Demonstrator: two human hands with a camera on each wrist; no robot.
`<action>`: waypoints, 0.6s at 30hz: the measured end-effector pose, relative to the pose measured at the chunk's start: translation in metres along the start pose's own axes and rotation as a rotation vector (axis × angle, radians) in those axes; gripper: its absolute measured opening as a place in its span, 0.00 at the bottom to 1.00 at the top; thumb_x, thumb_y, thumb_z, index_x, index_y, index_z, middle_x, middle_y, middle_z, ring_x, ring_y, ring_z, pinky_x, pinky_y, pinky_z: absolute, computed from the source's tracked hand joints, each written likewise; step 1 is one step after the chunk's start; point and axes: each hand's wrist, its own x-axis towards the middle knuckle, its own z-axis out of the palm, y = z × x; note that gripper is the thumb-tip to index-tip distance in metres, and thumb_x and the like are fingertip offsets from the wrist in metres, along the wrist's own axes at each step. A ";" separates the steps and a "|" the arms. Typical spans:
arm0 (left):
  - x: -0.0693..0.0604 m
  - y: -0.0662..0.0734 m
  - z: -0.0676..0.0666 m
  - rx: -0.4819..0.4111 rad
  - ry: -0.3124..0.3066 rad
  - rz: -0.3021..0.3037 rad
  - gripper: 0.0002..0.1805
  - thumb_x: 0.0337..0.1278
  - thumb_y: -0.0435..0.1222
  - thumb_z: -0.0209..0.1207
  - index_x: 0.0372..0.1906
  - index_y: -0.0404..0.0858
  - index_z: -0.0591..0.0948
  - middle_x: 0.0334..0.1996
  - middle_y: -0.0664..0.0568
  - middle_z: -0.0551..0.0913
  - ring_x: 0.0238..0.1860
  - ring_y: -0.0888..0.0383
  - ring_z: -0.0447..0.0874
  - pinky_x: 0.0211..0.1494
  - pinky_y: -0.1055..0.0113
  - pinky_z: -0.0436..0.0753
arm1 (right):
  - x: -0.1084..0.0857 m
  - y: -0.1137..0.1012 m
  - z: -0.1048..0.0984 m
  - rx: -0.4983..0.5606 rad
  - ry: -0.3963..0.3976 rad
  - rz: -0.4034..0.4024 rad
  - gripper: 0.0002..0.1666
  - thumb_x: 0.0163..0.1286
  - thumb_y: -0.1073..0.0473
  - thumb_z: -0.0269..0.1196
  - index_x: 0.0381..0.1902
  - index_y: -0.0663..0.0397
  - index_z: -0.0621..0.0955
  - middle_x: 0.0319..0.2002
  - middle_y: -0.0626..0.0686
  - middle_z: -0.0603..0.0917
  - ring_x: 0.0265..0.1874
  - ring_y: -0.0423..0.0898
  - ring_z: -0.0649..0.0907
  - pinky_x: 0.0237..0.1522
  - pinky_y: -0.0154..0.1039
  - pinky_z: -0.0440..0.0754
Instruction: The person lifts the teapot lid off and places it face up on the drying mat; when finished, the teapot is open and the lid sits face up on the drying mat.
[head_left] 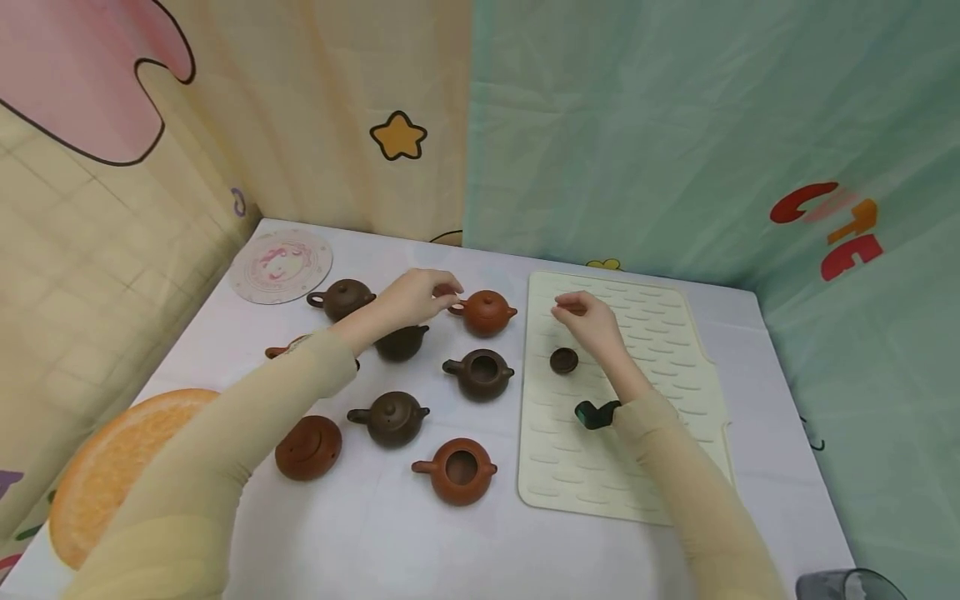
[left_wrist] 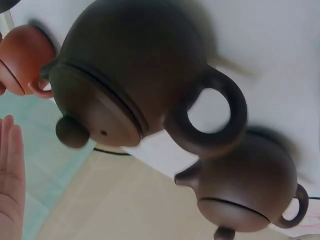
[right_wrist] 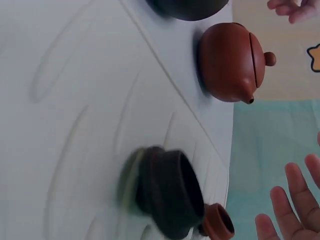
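My left hand hovers with loosely bent fingers near the handle of a lidded red clay teapot. In the left wrist view its straight fingers show apart from that pot. Over a pale mat, my right hand holds nothing visible, and its spread fingers appear at the right wrist view's edge. Below it a dark teapot lid lies on the mat. A reddish lid lies beyond the dark one. One dark teapot and one red teapot stand without lids.
Several other teapots stand left, including a dark lidded one, a red one and a dark one. My left arm partly hides some. The ridged mat lies right; a round pink-printed mat and an orange-slice mat lie left.
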 end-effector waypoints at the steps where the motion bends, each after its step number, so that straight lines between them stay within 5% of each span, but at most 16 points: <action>1: 0.004 0.000 0.002 -0.009 -0.007 -0.020 0.13 0.68 0.36 0.58 0.53 0.38 0.83 0.46 0.45 0.87 0.49 0.50 0.83 0.55 0.55 0.79 | 0.005 -0.005 0.004 0.009 -0.006 -0.020 0.22 0.73 0.53 0.60 0.60 0.57 0.77 0.58 0.60 0.80 0.60 0.56 0.77 0.61 0.51 0.76; 8: 0.022 -0.001 0.021 0.042 -0.027 -0.079 0.13 0.66 0.34 0.59 0.52 0.36 0.82 0.50 0.43 0.85 0.53 0.48 0.83 0.58 0.55 0.79 | 0.037 -0.028 0.035 -0.033 -0.098 -0.118 0.21 0.69 0.53 0.64 0.57 0.54 0.80 0.58 0.56 0.82 0.64 0.53 0.76 0.62 0.50 0.76; 18: 0.031 -0.006 0.032 0.109 -0.031 -0.106 0.11 0.65 0.31 0.58 0.49 0.36 0.83 0.48 0.43 0.86 0.54 0.47 0.82 0.60 0.54 0.77 | 0.051 -0.042 0.056 -0.183 -0.228 -0.271 0.20 0.68 0.55 0.66 0.55 0.56 0.83 0.56 0.57 0.84 0.61 0.55 0.79 0.62 0.49 0.76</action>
